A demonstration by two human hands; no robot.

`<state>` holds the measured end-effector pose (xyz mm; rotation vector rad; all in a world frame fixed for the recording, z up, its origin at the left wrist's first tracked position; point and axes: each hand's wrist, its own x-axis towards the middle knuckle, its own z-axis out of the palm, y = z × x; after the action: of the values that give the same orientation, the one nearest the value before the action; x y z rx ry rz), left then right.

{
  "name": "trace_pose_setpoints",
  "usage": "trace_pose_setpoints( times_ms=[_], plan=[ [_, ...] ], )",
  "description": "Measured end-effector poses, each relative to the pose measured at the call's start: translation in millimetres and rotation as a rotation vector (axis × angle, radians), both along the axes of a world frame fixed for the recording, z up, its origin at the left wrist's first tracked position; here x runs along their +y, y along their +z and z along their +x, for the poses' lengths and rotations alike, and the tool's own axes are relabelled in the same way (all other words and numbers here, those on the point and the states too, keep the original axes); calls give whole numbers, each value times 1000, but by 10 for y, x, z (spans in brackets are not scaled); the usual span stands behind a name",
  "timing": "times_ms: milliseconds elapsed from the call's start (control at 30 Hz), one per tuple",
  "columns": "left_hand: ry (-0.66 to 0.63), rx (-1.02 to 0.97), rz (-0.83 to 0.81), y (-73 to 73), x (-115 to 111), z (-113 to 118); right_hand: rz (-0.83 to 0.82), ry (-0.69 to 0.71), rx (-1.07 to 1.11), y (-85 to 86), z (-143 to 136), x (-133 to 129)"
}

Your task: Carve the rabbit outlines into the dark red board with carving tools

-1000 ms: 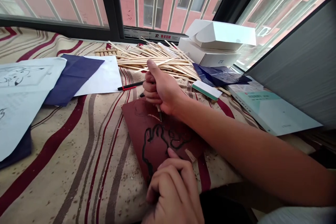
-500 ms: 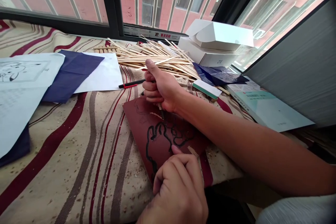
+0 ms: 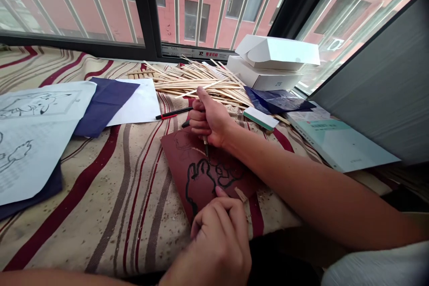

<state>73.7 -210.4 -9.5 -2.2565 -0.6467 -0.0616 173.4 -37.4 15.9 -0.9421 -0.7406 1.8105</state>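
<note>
A reddish-brown board [image 3: 197, 187] lies tilted on the cloth, with thick black outlines and fainter drawn lines on its face. My right hand [image 3: 211, 118] is closed in a fist around a carving tool [image 3: 206, 145], thumb up. Its dark, narrow tip points down at the board just above the black outlines. Over the near edge of the board, my left hand [image 3: 221, 232] is closed, thumb on its face and fingers curled; what lies under those fingers is hidden. A pale chipped patch [image 3: 240, 194] shows beside the left hand.
A striped cloth [image 3: 140, 187] dotted with crumbs covers the surface. Printed sheets [image 3: 43, 143], blue paper [image 3: 103, 103] and a pen [image 3: 172, 114] lie left. Thin wooden sticks [image 3: 201, 85], a white box [image 3: 275, 58], an eraser-like block [image 3: 261, 118] and a book [image 3: 342, 143] are behind and right.
The view has shifted, so the surroundings sit somewhat lower and more of the printed sheets shows. Both hands keep their grip, and the tool's tip remains near the same outlines.
</note>
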Motion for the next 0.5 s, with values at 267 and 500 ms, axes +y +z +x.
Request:
trace_pose_setpoints(
  times_ms=[267, 500],
  plan=[
    [493, -162, -664, 497, 1071, -922, 59, 28, 15, -16, 22, 1],
    [613, -144, -617, 379, 1668, -633, 46, -85, 3, -1, -3, -33]
  ],
)
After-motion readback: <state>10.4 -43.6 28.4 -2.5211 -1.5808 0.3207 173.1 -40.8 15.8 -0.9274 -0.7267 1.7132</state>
